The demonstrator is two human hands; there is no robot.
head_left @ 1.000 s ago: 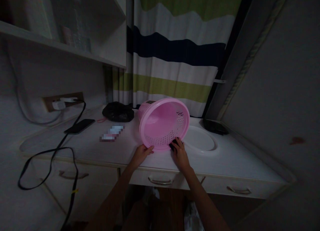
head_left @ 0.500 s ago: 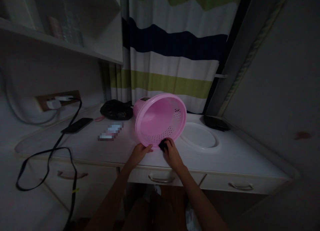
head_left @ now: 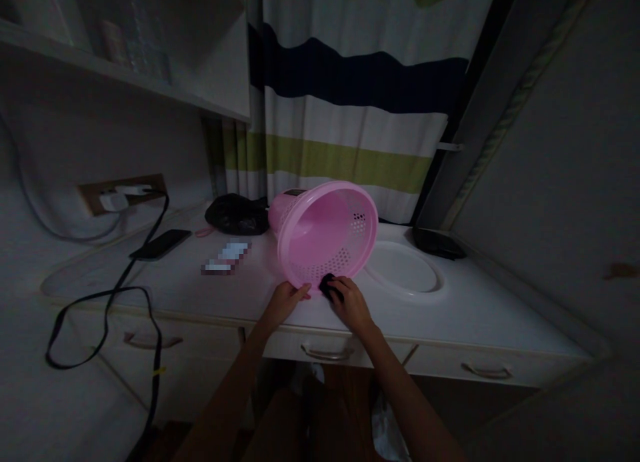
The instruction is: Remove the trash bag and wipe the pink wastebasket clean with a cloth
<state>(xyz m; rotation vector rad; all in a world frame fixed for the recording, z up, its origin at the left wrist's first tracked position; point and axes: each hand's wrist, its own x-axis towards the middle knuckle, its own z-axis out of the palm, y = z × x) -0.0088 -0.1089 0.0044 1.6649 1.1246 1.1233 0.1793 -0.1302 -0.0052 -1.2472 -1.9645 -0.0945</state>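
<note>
A pink plastic basket (head_left: 320, 232) with a band of holes lies on its side on the white desk, its round mouth turned towards me. My left hand (head_left: 285, 302) grips the lower edge of its rim, thumb on the near side. Just to the right, my right hand (head_left: 351, 302) is closed on a black cloth (head_left: 329, 286), which touches the bottom of the rim. The cloth is small and dark, so its folds cannot be made out. A white oval ring (head_left: 430, 287), like a lid or rim, lies flat to the right of the basket.
On the desk (head_left: 465, 322) lie a black plastic bag (head_left: 237, 214), a dark phone (head_left: 163, 244), a blurred-out item (head_left: 227, 257) and a black flat object (head_left: 439, 243). A black cable (head_left: 123, 289) hangs over the left edge from a wall socket (head_left: 123, 194). A striped curtain (head_left: 350, 129) hangs behind.
The view has shifted slightly. The black cloth has moved a little along the basket's lower rim, with my right hand turned flatter. My left hand keeps its hold.
</note>
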